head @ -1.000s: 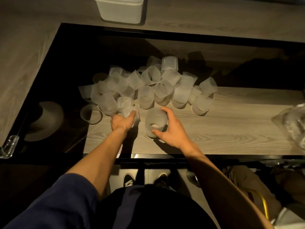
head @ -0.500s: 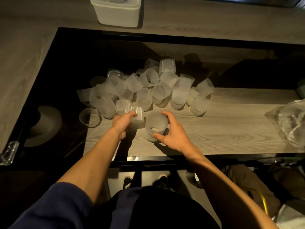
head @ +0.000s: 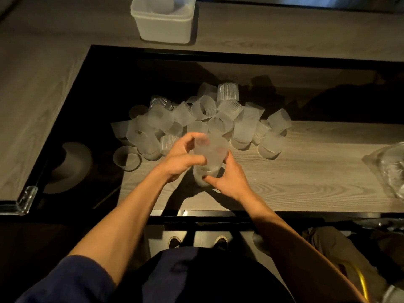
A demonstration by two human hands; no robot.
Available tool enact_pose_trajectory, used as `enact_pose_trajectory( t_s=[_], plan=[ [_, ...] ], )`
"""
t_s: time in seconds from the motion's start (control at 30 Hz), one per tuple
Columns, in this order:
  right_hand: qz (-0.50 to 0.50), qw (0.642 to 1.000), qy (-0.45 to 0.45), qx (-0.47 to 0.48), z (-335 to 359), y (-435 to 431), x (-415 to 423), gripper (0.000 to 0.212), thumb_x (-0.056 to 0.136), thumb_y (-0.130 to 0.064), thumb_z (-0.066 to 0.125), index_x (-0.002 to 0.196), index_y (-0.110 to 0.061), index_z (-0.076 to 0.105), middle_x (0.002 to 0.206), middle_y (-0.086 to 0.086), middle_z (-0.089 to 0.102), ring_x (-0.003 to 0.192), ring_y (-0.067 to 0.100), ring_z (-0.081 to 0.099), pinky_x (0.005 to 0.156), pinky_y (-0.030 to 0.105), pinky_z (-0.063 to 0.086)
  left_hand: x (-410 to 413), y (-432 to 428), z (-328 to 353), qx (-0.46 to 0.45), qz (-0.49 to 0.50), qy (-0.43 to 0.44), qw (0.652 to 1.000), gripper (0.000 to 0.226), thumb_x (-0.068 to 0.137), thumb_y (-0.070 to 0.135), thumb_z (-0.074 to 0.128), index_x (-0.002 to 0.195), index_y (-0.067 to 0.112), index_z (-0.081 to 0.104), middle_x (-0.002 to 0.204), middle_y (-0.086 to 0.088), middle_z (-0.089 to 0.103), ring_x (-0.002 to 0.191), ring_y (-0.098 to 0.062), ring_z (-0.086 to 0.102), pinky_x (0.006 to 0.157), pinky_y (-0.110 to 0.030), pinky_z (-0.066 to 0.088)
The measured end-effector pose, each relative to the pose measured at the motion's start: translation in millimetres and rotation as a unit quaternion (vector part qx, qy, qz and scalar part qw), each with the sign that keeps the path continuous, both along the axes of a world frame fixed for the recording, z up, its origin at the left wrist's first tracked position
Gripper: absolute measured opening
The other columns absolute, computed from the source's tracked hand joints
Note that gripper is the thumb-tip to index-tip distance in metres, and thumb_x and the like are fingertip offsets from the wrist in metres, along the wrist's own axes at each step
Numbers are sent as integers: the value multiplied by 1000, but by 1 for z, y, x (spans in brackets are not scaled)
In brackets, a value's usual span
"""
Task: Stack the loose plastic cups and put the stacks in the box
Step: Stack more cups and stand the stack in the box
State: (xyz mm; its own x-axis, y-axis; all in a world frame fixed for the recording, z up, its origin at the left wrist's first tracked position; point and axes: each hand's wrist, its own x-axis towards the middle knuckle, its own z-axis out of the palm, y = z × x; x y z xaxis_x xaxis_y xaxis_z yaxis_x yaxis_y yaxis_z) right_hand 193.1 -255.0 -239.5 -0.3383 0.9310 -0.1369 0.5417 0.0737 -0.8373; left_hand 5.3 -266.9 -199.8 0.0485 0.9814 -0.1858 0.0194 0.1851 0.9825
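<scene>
Left hand (head: 182,158): fingers and thumb curled around a frosted plastic cup (head: 211,149), gripping it by the side wall. The cup was blurred, and fingertips showed faintly through its far wall.

Right hand (head: 229,182): thumb and fingers wrapped around a second frosted cup (head: 204,174), held directly below the left hand's cup and just ahead of the right palm. The thumb tip pressed against its near wall.

The two cups were in contact, the upper one's base at the lower one's mouth. How deeply it had nested could not be determined because of the blur.

The pile of loose cups (head: 244,127) lay just beyond both hands on the wooden tabletop (head: 306,171), most tipped on their sides and touching one another. One ribbed cup (head: 227,91) stood at the far edge of the pile. A single cup (head: 126,159) lay to the left of the left hand, just apart from the pile.

The white plastic box (head: 164,29) stood well beyond the pile, far from both hands and slightly left of them. Its lid was off.

A clear plastic bag (head: 391,169) lay well to the right of the right hand, at the frame edge.
</scene>
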Motion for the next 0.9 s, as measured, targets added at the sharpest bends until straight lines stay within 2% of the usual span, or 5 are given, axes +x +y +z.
enact_pose_trajectory(
  t_s=[0.2, 0.37, 0.47, 0.6, 0.9],
  plan=[
    [7, 1000, 5, 5, -1, 5, 0, 88, 71, -27, 91, 144, -25, 42, 121, -18, 53, 114, 1, 50, 80, 1, 35, -2, -1, -5, 17, -22, 104, 994, 62, 59, 9, 75, 116, 26, 60, 123, 3, 58, 117, -13, 56, 98, -39, 53],
    [16, 1000, 13, 5, 0, 7, -3, 88, 70, -26, 91, 144, -28, 43, 123, -18, 56, 114, 0, 52, 82, 4, 37, -3, 3, -2, 50, -12, 147, 988, 57, 56, 13, 75, 110, 20, 58, 112, 5, 59, 102, 0, 56, 92, -29, 51],
    [20, 1000, 19, -1, 0, 8, -4, 88, 70, -25, 91, 143, -28, 43, 122, -15, 59, 112, 2, 56, 84, 10, 42, -4, 7, -3, 66, -14, 161, 985, 57, 56, 18, 77, 109, 19, 57, 108, 6, 59, 100, -5, 57, 91, -33, 52],
    [15, 1000, 26, -1, 0, 8, -2, 87, 70, -24, 91, 143, -26, 45, 120, -19, 57, 111, -3, 53, 81, 0, 38, 1, 6, -4, 107, -22, 201, 974, 55, 56, 28, 75, 107, 25, 55, 103, 9, 57, 99, -10, 57, 87, -32, 52],
    [13, 999, 44, 20, -1, 6, 0, 89, 71, -26, 92, 146, -21, 45, 125, -14, 58, 116, 1, 55, 88, 3, 40, 1, 3, -16, 65, -89, 292, 950, 102, 54, 48, 77, 144, 20, 39, 143, 0, 30, 132, -16, 35, 113, -33, 35]
  ],
)
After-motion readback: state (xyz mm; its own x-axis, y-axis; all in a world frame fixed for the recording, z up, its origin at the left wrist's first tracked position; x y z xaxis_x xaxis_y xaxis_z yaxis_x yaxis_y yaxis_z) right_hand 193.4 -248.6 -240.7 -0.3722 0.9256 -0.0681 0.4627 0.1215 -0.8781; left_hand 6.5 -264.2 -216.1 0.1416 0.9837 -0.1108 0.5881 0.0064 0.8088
